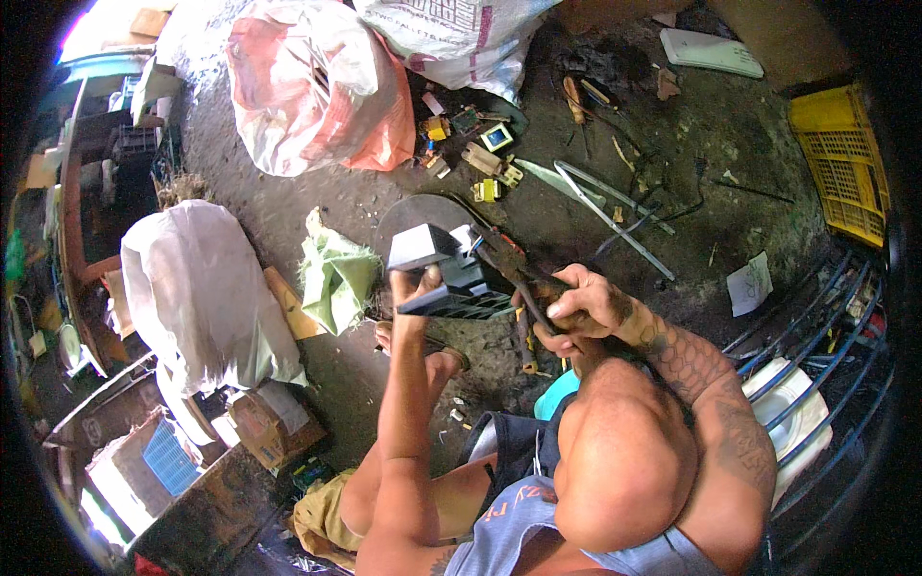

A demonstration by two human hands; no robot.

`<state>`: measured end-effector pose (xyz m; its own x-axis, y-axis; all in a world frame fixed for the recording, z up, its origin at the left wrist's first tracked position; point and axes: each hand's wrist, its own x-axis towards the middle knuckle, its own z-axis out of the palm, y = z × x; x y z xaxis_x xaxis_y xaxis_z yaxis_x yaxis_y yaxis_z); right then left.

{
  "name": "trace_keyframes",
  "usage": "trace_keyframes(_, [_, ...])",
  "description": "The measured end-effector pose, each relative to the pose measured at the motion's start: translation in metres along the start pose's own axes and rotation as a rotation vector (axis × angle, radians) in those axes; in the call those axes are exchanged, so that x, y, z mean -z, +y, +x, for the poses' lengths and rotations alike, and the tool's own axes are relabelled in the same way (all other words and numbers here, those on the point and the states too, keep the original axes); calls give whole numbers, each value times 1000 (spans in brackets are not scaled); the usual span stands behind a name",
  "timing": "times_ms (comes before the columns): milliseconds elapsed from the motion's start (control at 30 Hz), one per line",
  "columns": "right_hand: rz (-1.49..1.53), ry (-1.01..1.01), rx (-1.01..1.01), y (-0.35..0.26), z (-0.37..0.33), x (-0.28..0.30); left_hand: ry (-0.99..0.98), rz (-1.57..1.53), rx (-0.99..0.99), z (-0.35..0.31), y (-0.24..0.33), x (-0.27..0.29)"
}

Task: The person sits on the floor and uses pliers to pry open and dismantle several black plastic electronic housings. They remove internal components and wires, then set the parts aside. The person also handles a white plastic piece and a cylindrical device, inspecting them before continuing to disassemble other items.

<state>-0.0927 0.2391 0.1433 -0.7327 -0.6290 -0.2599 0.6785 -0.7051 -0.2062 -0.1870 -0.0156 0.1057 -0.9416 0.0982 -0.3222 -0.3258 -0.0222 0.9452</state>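
Observation:
My left hand (413,288) holds a black plastic electronic unit (466,305) from below, with slatted edges and a light grey block (421,247) on its upper side. My fingers are partly hidden behind the unit. My right hand (591,307) is closed round the handles of dark, worn pliers (519,278). Their head reaches the far right side of the unit, near small pale and coloured bits; whether the jaws bite on something is hard to tell. Both hands are raised over a round dark slab (399,223) on the ground.
Sacks, one white and pink (317,91) and one printed (461,43), stand at the far side. Small transformers (488,188) and metal strips (615,216) litter the dirt floor. A yellow crate (840,163) stands far right, a curved blue-barred rack (816,384) nearer, a covered bundle (197,288) left.

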Motion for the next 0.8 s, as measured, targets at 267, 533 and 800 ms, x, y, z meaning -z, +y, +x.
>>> trace_keyframes(267, [-717,404,260,-32,-1,-12,-80,-647,478,1,-36,-32])
trace_keyframes(533, [-629,450,72,-6,1,26,-214,-618,600,-24,-1,-15])
trace_keyframes(800, [-1207,276,150,-11,-15,40,-184,-68,540,4,5,8])
